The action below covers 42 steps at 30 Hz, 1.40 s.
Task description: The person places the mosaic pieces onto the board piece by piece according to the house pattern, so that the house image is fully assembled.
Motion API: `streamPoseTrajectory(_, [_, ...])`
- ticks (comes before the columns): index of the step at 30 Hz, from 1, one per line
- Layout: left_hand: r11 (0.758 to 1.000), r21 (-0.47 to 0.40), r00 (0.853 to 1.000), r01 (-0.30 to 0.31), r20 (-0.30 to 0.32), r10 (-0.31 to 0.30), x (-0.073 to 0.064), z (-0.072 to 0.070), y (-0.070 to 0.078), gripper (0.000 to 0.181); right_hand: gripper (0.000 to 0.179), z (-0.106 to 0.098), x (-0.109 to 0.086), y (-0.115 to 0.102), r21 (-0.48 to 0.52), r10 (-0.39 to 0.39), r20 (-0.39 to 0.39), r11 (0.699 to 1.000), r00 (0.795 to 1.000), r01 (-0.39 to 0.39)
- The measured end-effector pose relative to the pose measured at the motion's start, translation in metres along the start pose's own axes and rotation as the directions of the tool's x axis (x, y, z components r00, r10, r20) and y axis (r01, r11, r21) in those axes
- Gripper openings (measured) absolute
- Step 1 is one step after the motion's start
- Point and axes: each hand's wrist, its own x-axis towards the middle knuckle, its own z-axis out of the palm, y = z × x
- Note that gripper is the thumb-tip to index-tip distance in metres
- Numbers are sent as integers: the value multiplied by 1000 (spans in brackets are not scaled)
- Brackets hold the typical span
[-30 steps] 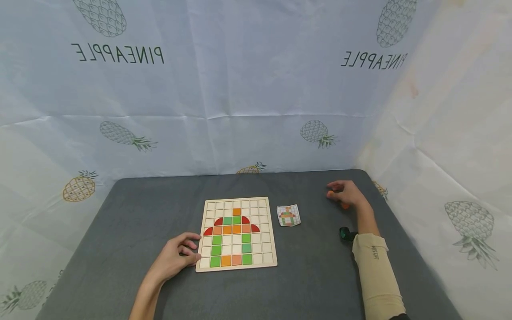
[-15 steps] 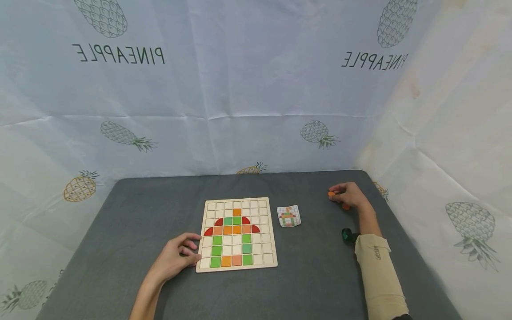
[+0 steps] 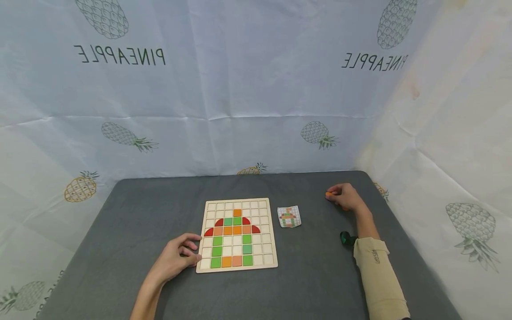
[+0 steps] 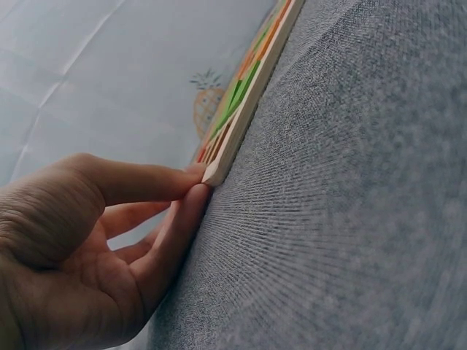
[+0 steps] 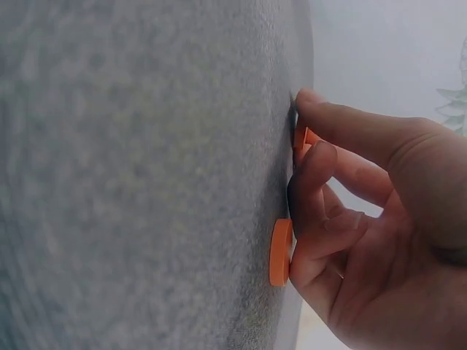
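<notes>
A square wooden grid board (image 3: 272, 249) lies flat on the table, with green, orange, pink and dark red tiles set in part of its grid. My left hand (image 3: 178, 254) pinches its near left corner; the left wrist view shows thumb and finger at the board's edge (image 4: 244, 124). At the far right, my right hand (image 3: 347, 197) holds a small orange piece (image 5: 302, 135) between thumb and fingers, close to the tabletop. A second orange disc (image 5: 280, 251) lies under the curled fingers of that hand. The held piece's outline is partly hidden by the fingers.
A small creased paper card (image 3: 289, 217) printed with a coloured tile pattern lies right of the board. The dark grey table (image 3: 312, 275) meets a white pineapple-print cloth (image 3: 256, 80) at its back. A dark green round object (image 3: 347, 238) shows by the right wrist.
The right hand has shifted slightly, first right and then back left, and the orange piece now shows at its fingertips. The left hand and board stay where they were.
</notes>
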Motion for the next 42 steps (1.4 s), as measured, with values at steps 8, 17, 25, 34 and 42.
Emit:
streamPoseTrajectory(8, [1000, -1, 1000, -1, 6, 1, 0, 0, 0, 59, 35, 5, -2, -14, -24, -78, -24, 997, 997, 77])
streamPoseTrajectory(17, [1000, -3, 1000, 2, 2, -2, -1, -1, 3, 59, 32, 21, 1, -44, 71, -191, -35, 979, 981, 193])
streamPoseTrajectory(25, [1000, -5, 1000, -4, 1, 4, -1, 0, 2, 59, 35, 40, 5, -79, 128, -244, -40, 960, 969, 247])
streamPoseTrajectory(34, [1000, -9, 1000, -10, 0, 10, -1, 0, -1, 58, 38, 67, 11, -124, 145, -326, -1, 935, 946, 322])
streamPoseTrajectory(42, [1000, -16, 1000, 0, -5, 0, -2, 1, -1, 58, 35, 99, 17, -163, 101, -390, 104, 919, 915, 381])
